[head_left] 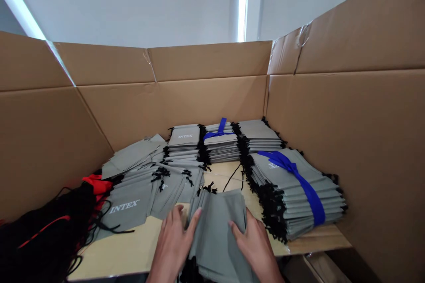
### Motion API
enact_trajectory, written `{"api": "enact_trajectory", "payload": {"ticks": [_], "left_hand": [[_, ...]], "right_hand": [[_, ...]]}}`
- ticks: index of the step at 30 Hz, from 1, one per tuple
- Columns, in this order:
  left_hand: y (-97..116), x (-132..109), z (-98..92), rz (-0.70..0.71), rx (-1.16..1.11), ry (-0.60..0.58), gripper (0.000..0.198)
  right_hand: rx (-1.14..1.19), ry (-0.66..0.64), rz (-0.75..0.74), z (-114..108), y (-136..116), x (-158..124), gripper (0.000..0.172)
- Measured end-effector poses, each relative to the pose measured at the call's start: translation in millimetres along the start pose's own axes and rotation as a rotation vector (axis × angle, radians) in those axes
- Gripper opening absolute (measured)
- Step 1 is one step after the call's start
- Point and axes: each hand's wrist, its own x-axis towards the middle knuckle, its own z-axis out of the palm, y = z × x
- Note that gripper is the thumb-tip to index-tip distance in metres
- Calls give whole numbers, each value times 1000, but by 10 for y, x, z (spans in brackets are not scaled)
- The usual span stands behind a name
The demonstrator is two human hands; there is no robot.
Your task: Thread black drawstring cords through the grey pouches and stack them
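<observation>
A stack of grey pouches (221, 225) with black cords stands at the front middle, between my two hands. My left hand (174, 241) is at its left side, thumb along the edge and fingers curled. My right hand (254, 243) grips the right side, its thumb on the top face and its fingers hidden behind the edge. To the right lies a big bundle of grey pouches (299, 181) tied with a blue ribbon (307, 192). Loose grey pouches printed INTEX (122, 201) are spread out to the left.
Tall cardboard walls (212, 97) surround the work surface (122, 252). At the back stand more pouch stacks (184, 137), one tied with blue ribbon (219, 132). Black fabric with red trim (49, 234) and loose cords fills the front left.
</observation>
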Motion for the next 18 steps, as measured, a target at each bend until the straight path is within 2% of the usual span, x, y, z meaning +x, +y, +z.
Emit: {"api": "enact_trajectory", "payload": {"ticks": [2, 5, 8, 12, 14, 18], "left_hand": [[-30, -8, -83, -76, -33, -118, 71], [42, 66, -191, -97, -102, -248, 71], [129, 184, -239, -104, -196, -286, 63], [174, 273, -167, -103, -214, -291, 54], [177, 278, -91, -109, -192, -291, 62], [103, 229, 36, -112, -243, -277, 94]], "right_hand": [[-24, -4, -5, 5, 7, -1, 50], [-14, -2, -29, 4, 20, -17, 51], [9, 18, -59, 18, 62, -48, 52], [8, 48, -62, 52, 136, -76, 57], [23, 59, -59, 62, 159, -77, 60], [138, 61, -62, 77, 145, -67, 66]]}}
